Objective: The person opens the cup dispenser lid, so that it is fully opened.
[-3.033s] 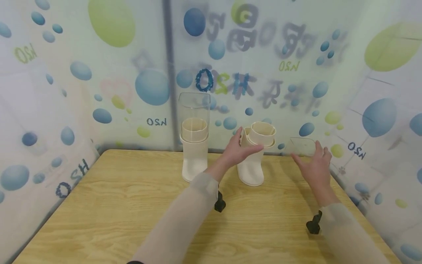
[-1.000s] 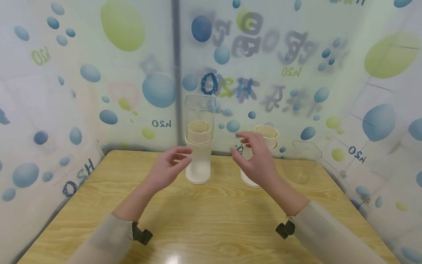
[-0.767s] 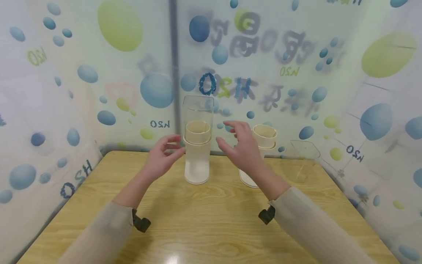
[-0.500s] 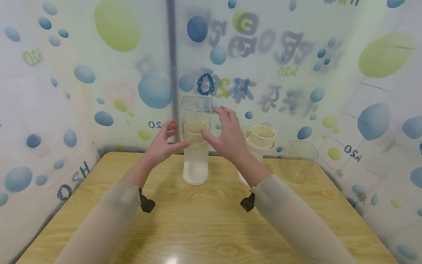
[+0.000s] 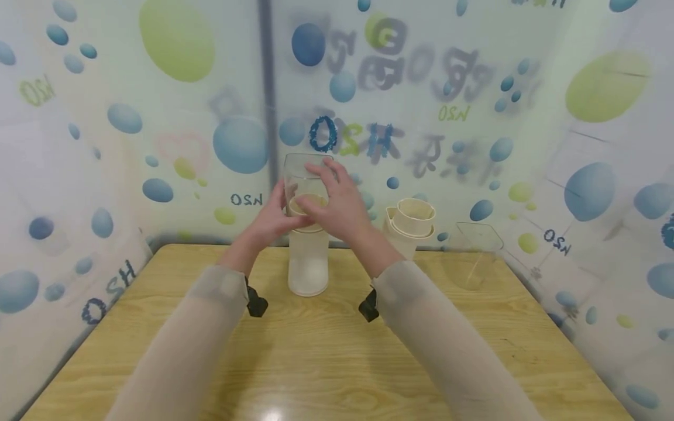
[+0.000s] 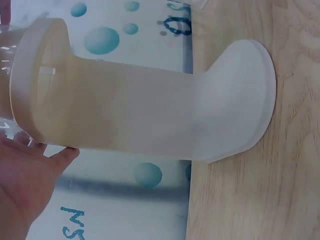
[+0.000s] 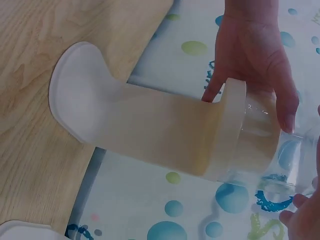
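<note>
1. Currently, in the head view, a clear container [image 5: 296, 169] sits on top of a cream stand [image 5: 308, 263] slightly left of the middle of the frame; its lower part goes around the stand's inner ring [image 5: 308, 204].
2. The stand is upright on the wooden counter [image 5: 305, 362]. Its rounded foot [image 6: 240, 100], at the right of the left wrist view, rests on that surface.
3. The left hand [image 5: 271, 225] is at the container's left side, near the collar [image 6: 25, 80]. Its fingers are spread; in the right wrist view some lie along the clear wall and one reaches below the collar, beside the stand.
4. The right hand [image 5: 342, 210] is at the container's right side, higher up in the head view. Its fingers are spread and slightly bent, thumb apart. Whether they touch the wall cannot be told.
5. A second stand [image 5: 416, 217] is right of the middle of the frame, partly hidden by the right forearm, with its own raised ring on top.
6. A second clear container [image 5: 476, 251] stands on the counter farther toward the right of the frame, apart from the second stand.
7. Both sleeves [image 5: 184, 345] are pale and enter from the lower edge of the frame. A small black device [image 5: 256, 302] shows at each wrist.
8. A printed backdrop [image 5: 237, 47] fills the upper part of the frame, with blue and green spots and mirrored lettering.
</note>
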Available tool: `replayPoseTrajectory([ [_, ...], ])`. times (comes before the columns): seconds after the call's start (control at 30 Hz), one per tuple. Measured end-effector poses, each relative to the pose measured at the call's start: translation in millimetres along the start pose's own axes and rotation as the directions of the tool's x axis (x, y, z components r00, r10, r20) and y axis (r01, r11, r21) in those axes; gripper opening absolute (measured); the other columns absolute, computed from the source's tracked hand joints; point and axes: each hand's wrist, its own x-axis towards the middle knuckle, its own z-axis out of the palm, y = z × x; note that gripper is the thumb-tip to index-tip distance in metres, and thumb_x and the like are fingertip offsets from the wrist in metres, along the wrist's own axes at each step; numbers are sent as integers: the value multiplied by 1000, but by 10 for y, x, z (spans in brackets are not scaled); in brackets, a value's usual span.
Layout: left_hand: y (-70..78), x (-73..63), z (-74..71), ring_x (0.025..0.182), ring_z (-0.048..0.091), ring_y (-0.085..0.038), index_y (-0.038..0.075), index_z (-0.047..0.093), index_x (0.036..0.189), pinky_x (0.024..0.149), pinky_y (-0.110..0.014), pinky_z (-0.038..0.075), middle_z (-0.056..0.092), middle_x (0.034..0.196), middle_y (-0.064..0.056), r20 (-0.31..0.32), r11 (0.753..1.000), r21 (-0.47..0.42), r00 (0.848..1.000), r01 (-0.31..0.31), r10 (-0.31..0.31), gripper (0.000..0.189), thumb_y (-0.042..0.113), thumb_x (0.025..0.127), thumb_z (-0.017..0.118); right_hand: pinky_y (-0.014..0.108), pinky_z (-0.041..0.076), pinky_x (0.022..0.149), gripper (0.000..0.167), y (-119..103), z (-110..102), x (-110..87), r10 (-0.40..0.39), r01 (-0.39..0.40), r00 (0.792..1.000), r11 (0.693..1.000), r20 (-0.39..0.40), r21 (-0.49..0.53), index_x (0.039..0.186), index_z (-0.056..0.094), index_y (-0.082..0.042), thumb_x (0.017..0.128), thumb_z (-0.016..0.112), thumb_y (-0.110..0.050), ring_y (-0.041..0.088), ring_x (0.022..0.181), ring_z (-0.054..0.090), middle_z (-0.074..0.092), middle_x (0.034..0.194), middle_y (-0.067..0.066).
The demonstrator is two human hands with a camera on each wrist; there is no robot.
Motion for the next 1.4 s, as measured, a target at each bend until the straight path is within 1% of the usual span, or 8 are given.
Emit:
replayPoseTrajectory([
  [0.13, 13, -8, 48, 172, 13, -35, 39, 1, 175, 131, -71, 27, 17, 185, -9, -8, 999, 34, 1000, 3, -2, 122, 47, 91, 89, 63, 41, 126, 69, 1, 26, -6, 21, -19, 999, 999, -33, 42, 163, 52, -28, 102, 75, -52, 37, 160, 42, 30, 179, 2],
  [0.33, -52, -88, 130, 170, 19, -35, 41, 4, 175, 129, -72, 29, 15, 184, -11, -51, 997, 79, 998, -19, 23, 121, 50, 90, 90, 62, 45, 123, 71, 25, 95, -11, 35, -29, 996, 996, -78, 79, 159, 54, -25, 99, 79, -53, 35, 156, 48, 30, 178, 2],
  [0.57, -114, -192, 271, 159, 33, -36, 32, 8, 176, 126, -67, 36, 28, 175, -18, -142, 995, 85, 988, -45, 57, 128, 44, 84, 96, 61, 45, 123, 70, 77, 134, -23, 5, 10, 993, 992, -118, 127, 155, 55, -20, 97, 83, -46, 34, 155, 49, 33, 177, 2],
  [0.67, -142, -211, 333, 156, 36, -38, 25, 7, 176, 125, -64, 39, 30, 172, -20, -187, 996, 76, 980, -54, 67, 133, 41, 82, 98, 60, 45, 124, 70, 96, 132, -30, -9, 28, 992, 988, -127, 151, 154, 55, -18, 96, 84, -43, 33, 156, 48, 33, 176, 2],
  [0.83, -141, -255, 445, 153, 39, -36, 22, 8, 177, 127, -61, 38, 33, 169, -19, -260, 995, 82, 962, -60, 80, 138, 44, 77, 101, 60, 42, 127, 74, 131, 142, -43, -8, 35, 991, 979, -132, 200, 154, 52, -16, 93, 86, -39, 31, 160, 42, 32, 178, 3],
  [1.07, -123, -319, 559, 148, 43, -35, 20, 14, 175, 125, -61, 39, 40, 162, -18, -329, 982, 181, 937, -58, 116, 136, 52, 75, 101, 59, 38, 129, 78, 172, 155, -71, 14, 22, 991, 964, -133, 266, 154, 49, -17, 90, 88, -38, 27, 165, 33, 28, 179, -2],
  [1.3, -95, -365, 679, 146, 44, -34, 20, 17, 174, 119, -61, 46, 40, 162, -16, -402, 974, 227, 908, -21, 113, 136, 58, 72, 100, 51, 43, 127, 93, 204, 203, -69, 49, 17, 985, 926, -165, 376, 161, 41, -16, 87, 93, -36, 24, 157, 44, 30, 177, -3],
  [1.4, -61, -382, 728, 146, 43, -35, 20, 18, 173, 116, -62, 47, 39, 162, -16, -427, 970, 243, 898, 1, 107, 135, 59, 72, 99, 53, 45, 125, 96, 183, 224, -76, 76, 9, 979, 908, -186, 418, 159, 40, -16, 85, 95, -37, 29, 152, 49, 34, 174, -1],
])
